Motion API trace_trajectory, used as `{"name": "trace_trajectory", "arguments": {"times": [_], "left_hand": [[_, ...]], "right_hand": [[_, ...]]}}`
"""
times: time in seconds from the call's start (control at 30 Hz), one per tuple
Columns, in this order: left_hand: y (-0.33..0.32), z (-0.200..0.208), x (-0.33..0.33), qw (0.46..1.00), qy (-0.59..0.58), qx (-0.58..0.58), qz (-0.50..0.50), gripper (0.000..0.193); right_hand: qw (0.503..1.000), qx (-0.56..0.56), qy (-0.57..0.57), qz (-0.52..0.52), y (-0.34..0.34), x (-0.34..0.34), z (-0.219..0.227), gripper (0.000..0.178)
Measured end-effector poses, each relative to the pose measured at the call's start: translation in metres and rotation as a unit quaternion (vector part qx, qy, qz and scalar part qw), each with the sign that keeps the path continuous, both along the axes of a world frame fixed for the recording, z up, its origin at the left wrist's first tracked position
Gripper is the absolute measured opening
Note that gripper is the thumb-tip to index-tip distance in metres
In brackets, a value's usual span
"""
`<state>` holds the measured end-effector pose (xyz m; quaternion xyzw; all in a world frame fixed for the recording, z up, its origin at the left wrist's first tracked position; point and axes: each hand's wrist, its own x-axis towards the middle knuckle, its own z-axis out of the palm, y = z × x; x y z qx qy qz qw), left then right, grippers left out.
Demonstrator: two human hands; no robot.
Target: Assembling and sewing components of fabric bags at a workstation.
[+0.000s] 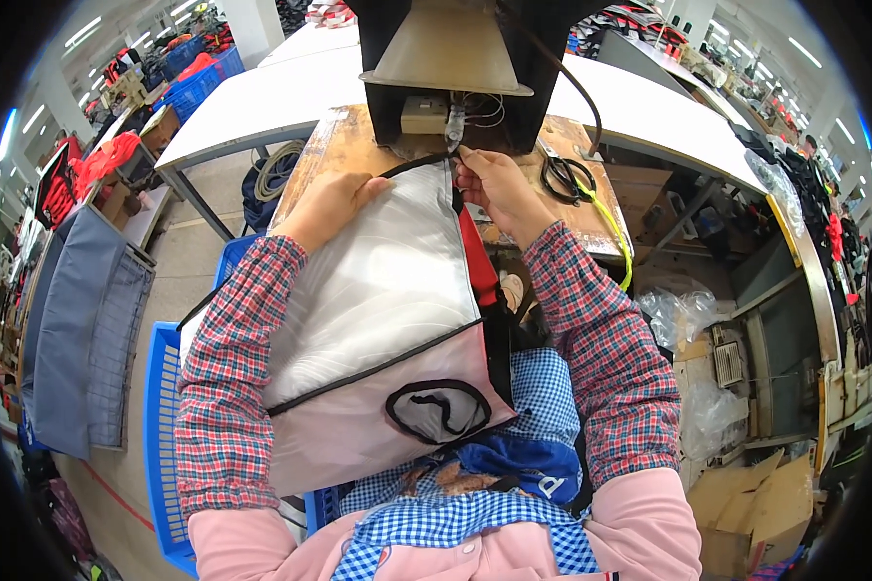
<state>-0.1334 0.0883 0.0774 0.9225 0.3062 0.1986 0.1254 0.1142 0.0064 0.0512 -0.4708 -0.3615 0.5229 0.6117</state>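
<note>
The left hand (pixel 331 205) and right hand (pixel 499 191) are pinching a silvery-white fabric piece (pixel 378 261) just below the black, beige-hooded machine (pixel 444 60), its black-trimmed seam (pixel 378 368) looking finished, the machine-side corner apparently remaining.

Blocked straight ahead of left hand (pixel 331 206) and right hand (pixel 499 189) by black machine (pixel 528 73) and cone-shaped shade (pixel 444 48); closed off between sleeves (pixel 234 387) by white fabric (pixel 378 266). Passable leftward over bare wooden tabletop (pixel 312 155), then white table (pixel 276 85). Hampered rightward by black-handled scissors (pixel 558 178) and yellow cord (pixel 612 221), lower left by blue basket (pixel 157 441).
</note>
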Motion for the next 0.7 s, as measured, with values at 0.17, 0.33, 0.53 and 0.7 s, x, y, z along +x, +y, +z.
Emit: {"name": "trace_trajectory", "arguments": {"times": [0.17,0.33,0.53,0.7], "left_hand": [[0.009,-0.003,0.002,0.998,-0.032,0.032,-0.037,0.045],[0.019,-0.004,0.005,0.999,0.018,0.039,-0.014,0.046],[0.026,-0.005,0.009,0.999,0.003,0.043,-0.028,0.045],[0.026,-0.004,0.007,0.998,-0.008,0.04,-0.041,0.045]], "right_hand": [[1.0,-0.004,-0.013,-0.008,0.002,0.002,0.001,0.021],[0.999,0.007,-0.023,-0.036,0.003,-0.003,0.002,0.025],[0.998,0.017,-0.043,-0.044,0.004,-0.003,0.0,0.021],[0.996,0.027,-0.061,-0.054,0.002,-0.003,0.001,0.021]]}}
